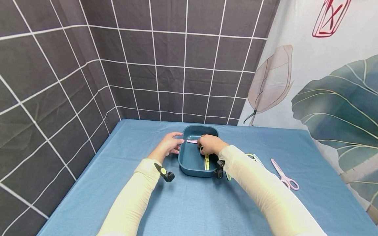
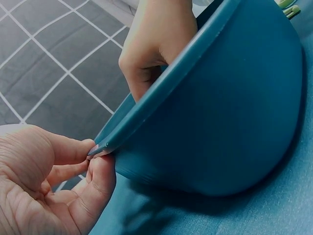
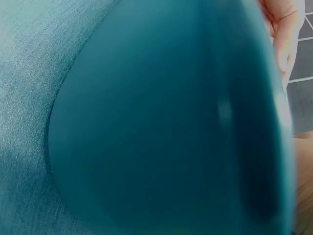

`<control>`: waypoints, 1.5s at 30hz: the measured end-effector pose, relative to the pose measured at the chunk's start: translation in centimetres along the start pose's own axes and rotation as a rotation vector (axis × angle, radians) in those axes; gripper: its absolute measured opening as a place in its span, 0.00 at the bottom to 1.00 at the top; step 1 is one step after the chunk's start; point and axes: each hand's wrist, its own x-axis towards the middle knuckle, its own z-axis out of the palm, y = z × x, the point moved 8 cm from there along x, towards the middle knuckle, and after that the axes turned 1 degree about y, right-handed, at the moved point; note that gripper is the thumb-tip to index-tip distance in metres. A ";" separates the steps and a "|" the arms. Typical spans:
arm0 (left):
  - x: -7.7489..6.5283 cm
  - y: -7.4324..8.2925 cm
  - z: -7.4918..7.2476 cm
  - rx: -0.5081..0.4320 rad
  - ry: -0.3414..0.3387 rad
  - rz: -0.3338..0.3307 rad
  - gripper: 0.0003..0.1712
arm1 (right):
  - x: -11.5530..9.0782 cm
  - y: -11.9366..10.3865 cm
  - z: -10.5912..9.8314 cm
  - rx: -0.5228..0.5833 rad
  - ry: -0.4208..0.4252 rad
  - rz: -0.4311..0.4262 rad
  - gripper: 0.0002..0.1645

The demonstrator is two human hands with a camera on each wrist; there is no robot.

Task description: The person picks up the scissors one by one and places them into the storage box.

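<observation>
A deep blue plastic bin point(image 1: 195, 172) stands in front of me. My left hand point(image 1: 170, 143) is at its left side, and in the left wrist view the thumb and fingers pinch the bin's rim point(image 2: 106, 146). Reaching inside, my right hand point(image 1: 212, 144) grips the handle end of a pair of yellow scissors point(image 1: 206, 162), whose blades point toward me over the bin floor. Its fingertips are partly hidden. Beyond them, a pink pair of scissors point(image 1: 192, 141) lies in the bin, partly covered by the right hand. Mostly the bin's outer wall point(image 3: 146, 122) fills the right wrist view.
On the blue tablecloth point(image 1: 180, 209), pink scissors point(image 1: 284, 177) lie to the right. Green-handled scissors point(image 1: 250, 155) lie nearer, partly hidden by the right sleeve point(image 1: 260, 183). A dark tiled-pattern cloth point(image 1: 168, 78) hangs behind the table and along the left.
</observation>
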 end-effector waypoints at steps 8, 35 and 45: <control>-0.1 0.1 0.0 0.002 0.001 0.003 0.27 | -0.1 0.3 -0.1 -0.014 0.014 0.004 0.16; -0.2 0.2 0.0 0.010 0.008 -0.009 0.28 | -3.9 5.0 -5.2 0.003 0.334 -0.156 0.24; -0.3 0.2 0.0 0.009 0.005 -0.014 0.28 | -5.4 7.7 -5.7 0.019 0.338 -0.056 0.25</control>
